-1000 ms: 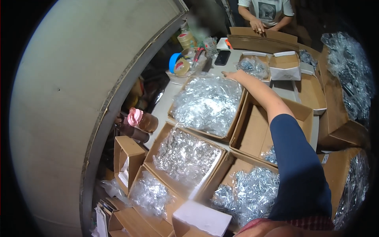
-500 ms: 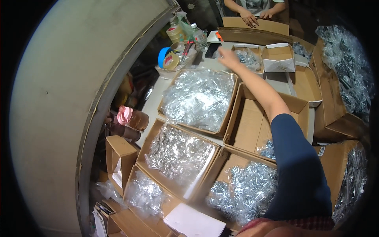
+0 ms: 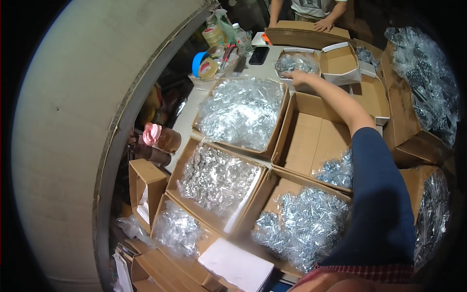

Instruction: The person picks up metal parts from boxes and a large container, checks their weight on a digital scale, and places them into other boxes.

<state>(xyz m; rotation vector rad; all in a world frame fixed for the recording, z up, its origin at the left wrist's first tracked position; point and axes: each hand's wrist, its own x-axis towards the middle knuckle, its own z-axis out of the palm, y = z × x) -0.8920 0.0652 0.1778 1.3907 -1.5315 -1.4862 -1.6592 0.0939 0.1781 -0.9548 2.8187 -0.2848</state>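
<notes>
1. Clear-bagged metal pieces (image 3: 295, 63) lie in a small white-rimmed box (image 3: 315, 57) toward the far side of the table (image 3: 262, 70), just ahead of your right hand.
2. Your right hand (image 3: 303, 78) is at the near edge of that box, with a finger pointing left. I cannot tell whether your fingertips are together or apart, or whether they touch the bags.
3. Your dark blue sleeve (image 3: 379, 180) passes over the right side of a deep brown carton (image 3: 302, 131), which holds shiny pieces (image 3: 335, 170) in its near right corner.
4. Left of the small box you have a dark phone (image 3: 259, 55), then a clear bottle (image 3: 242, 42) and a blue ring (image 3: 198, 63).
5. Nearer you, plastic packets (image 3: 241, 114) fill one carton; loose-looking shiny parts (image 3: 306, 224) lie heaped in another.
6. Across from you, a co-worker's hand (image 3: 323, 25) rests at a cardboard flap (image 3: 304, 36).
</notes>
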